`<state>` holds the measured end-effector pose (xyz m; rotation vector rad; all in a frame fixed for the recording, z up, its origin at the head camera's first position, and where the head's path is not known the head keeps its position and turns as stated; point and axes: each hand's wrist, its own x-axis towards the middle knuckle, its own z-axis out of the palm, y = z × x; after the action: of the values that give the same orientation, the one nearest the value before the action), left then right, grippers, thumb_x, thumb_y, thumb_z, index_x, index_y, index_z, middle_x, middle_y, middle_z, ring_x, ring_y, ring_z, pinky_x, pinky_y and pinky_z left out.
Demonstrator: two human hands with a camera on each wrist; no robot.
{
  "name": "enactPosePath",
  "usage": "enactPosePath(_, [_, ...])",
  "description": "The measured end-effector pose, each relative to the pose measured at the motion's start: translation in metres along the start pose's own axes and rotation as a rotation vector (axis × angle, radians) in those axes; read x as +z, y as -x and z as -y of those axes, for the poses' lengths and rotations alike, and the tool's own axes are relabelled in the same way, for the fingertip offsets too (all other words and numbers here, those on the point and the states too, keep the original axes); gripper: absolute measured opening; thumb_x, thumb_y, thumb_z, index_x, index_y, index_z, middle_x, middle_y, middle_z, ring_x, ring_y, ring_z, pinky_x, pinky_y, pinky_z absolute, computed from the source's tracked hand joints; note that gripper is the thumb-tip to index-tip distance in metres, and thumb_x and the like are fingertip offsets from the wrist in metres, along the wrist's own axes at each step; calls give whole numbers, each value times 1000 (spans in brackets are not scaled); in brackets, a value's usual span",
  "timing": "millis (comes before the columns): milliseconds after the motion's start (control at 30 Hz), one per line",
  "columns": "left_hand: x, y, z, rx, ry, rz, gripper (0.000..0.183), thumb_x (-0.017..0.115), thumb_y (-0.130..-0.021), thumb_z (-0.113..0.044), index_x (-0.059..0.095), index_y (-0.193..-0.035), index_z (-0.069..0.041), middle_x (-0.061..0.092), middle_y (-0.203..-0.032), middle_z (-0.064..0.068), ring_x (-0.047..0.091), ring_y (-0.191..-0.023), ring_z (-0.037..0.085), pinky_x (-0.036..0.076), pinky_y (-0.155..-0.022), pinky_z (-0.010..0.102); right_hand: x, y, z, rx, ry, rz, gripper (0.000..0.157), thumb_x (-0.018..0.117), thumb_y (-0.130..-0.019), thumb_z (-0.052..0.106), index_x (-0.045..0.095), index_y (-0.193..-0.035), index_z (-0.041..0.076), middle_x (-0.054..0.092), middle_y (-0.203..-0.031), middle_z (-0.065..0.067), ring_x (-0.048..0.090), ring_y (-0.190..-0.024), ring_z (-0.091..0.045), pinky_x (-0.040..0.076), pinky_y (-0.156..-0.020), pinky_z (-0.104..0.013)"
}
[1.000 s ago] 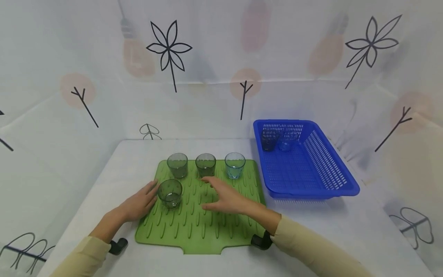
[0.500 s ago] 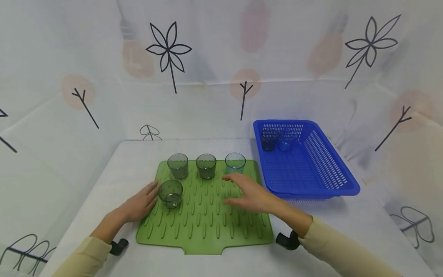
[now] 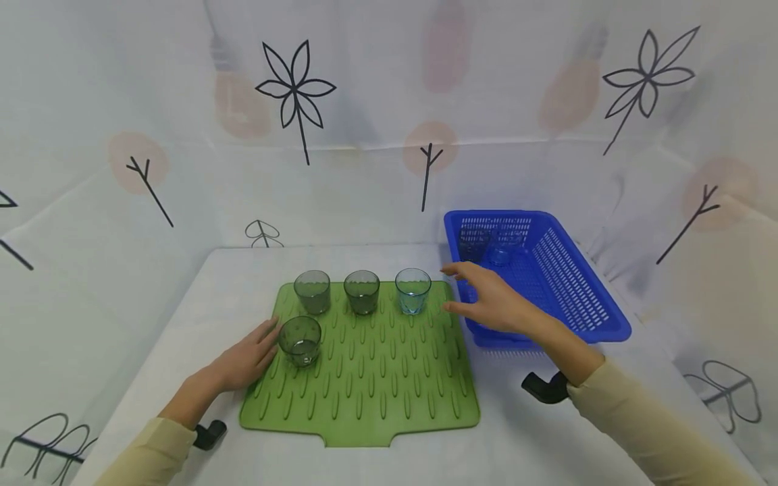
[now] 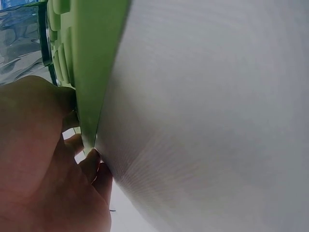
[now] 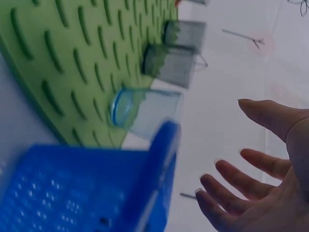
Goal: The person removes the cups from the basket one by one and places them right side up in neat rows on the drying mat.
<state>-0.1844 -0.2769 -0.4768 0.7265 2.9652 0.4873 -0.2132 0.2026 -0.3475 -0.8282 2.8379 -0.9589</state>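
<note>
My left hand (image 3: 244,358) lies at the left edge of the green drying mat (image 3: 371,405), its fingers close beside a smoky grey glass (image 3: 300,342). In the left wrist view its fingers (image 4: 89,164) touch the mat's edge. My right hand (image 3: 492,297), holding nothing, hovers over the left rim of the blue basket (image 3: 547,337). Its fingers and thumb are spread apart in the right wrist view. Along the mat's back stand a grey glass (image 3: 313,293), a darker grey glass (image 3: 361,293) and a pale blue glass (image 3: 412,293), this last one left of my right fingertips.
Inside the basket's far left corner sit a dark glass (image 3: 473,244), partly behind my right hand, and a clear glass (image 3: 501,251). A white cloth (image 3: 437,459) covers the table, and a patterned cloth (image 3: 365,196) hangs behind it.
My right hand has moved right and away from me, from above the mat's middle to the basket's left rim. My left hand has stayed at the mat's edge. The glasses stand as before.
</note>
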Motion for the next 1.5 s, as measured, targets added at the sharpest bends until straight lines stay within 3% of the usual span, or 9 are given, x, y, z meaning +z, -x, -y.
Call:
enactPosePath(367, [3, -1, 2, -42, -12, 32, 52, 45, -109, -16, 36, -153, 9, 27, -162, 30, 31, -147, 49, 33, -118, 62, -64, -17, -40, 186, -38, -26, 71, 72, -98, 29, 36, -154, 1, 43, -153, -26, 44, -139, -49, 44, -108, -65])
enactPosePath(500, [-2, -1, -5, -53, -2, 47, 52, 47, -109, -14, 36, -153, 11, 27, -162, 31, 30, -147, 50, 32, -119, 61, -82, -24, -63, 280, -83, -26, 84, 71, -98, 35, 23, -159, 0, 33, -158, -31, 34, -144, -51, 40, -109, -69])
enactPosePath(700, [0, -2, 0, -44, 11, 37, 52, 47, -108, -15, 36, -153, 10, 27, -162, 31, 30, -146, 51, 32, -118, 63, -99, -38, -104, 380, -139, -11, 104, 72, -97, 37, -1, -161, -2, 15, -162, -38, 22, -145, -58, 31, -113, -73])
enactPosePath(933, [10, -1, 12, -25, 4, 25, 55, 42, -111, -24, 34, -155, 7, 26, -163, 28, 29, -148, 49, 32, -118, 62, -100, -46, -138, 492, -198, -18, 114, 73, -96, 32, -14, -158, -7, 4, -162, -41, 14, -147, -60, 23, -118, -71])
enactPosePath(1133, [4, 1, 4, -32, 14, 23, 52, 45, -110, -19, 37, -153, 9, 28, -162, 30, 31, -146, 51, 32, -117, 63, -90, -49, -164, 531, -285, 0, 115, 72, -97, 27, -21, -157, -4, -3, -163, -39, 8, -149, -59, 19, -119, -71])
enactPosePath(1300, [-3, 1, -6, -54, 19, 49, 51, 47, -109, -14, 37, -153, 10, 27, -162, 31, 30, -147, 50, 32, -118, 62, -78, -55, -179, 571, -290, -6, 119, 74, -95, 30, -20, -157, -4, 0, -164, -37, 6, -150, -57, 16, -121, -70])
enactPosePath(1500, [-5, 0, -6, -49, 12, 49, 51, 47, -109, -13, 37, -153, 10, 28, -161, 31, 32, -146, 50, 33, -118, 62, -70, -63, -188, 598, -234, -12, 116, 73, -94, 32, -16, -159, -4, 7, -163, -38, 9, -149, -59, 16, -120, -71])
